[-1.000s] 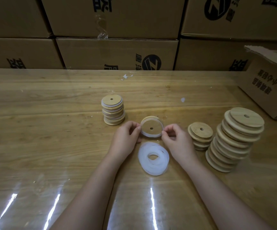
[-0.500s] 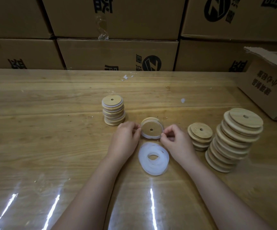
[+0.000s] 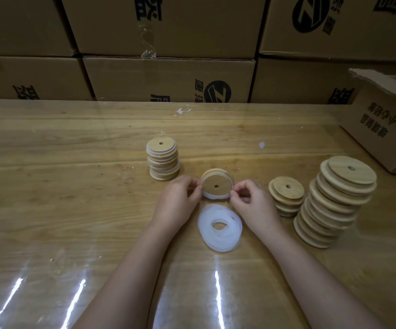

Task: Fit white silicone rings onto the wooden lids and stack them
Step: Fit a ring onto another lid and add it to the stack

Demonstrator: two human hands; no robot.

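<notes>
Between my hands a round wooden lid with a small centre hole stands tilted toward me, a white silicone ring around its rim. My left hand pinches its left edge and my right hand pinches its right edge. A pile of loose white silicone rings lies on the table just below the lid, between my wrists. A stack of lids with white rings fitted stands behind my left hand. Two stacks of bare wooden lids are on the right: a short one and a tall leaning one.
The wooden table is covered with a glossy clear sheet. Cardboard boxes form a wall along its far edge. An open cardboard box sits at the far right, close behind the tall stack. Small white scraps lie near the back.
Both hands have stayed at the lid's sides, fingers working slightly along the rim; the lid has tilted a bit more toward me. The stacks and ring pile have not moved.
</notes>
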